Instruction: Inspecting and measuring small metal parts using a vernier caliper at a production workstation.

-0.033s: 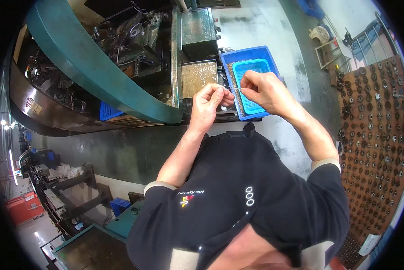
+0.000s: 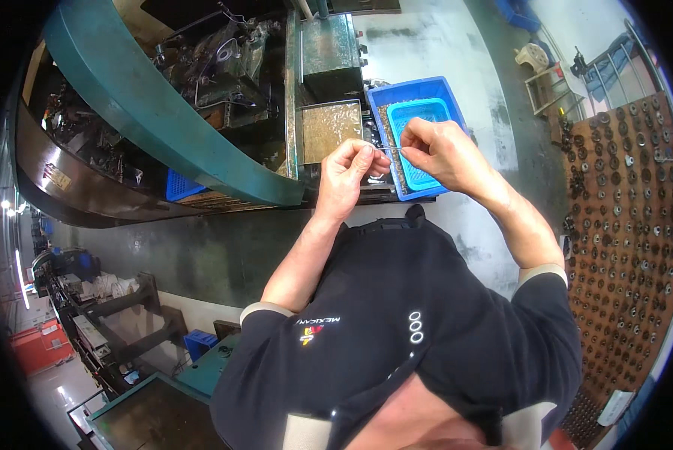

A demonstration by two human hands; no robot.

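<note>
A thin, pale metal rod [image 2: 389, 148] runs sideways between my two hands in front of my chest. My left hand [image 2: 349, 170] pinches its left end between thumb and fingers, the other fingers curled. Closed on the right end is my right hand [image 2: 443, 152], bent down at the wrist. Beneath the right hand lies a light blue perforated basket [image 2: 420, 182], set inside a larger dark blue bin [image 2: 398, 95]. Many small brownish pieces line that bin around the basket. What the fingertips cover of the rod is hidden.
A machine with a curved green guard [image 2: 149, 124] stands at the left. Beside the bin are a shallow metal tray [image 2: 329, 124] and a green box [image 2: 329, 49]. A brown board with rows of round metal parts [image 2: 625, 225] is at the right.
</note>
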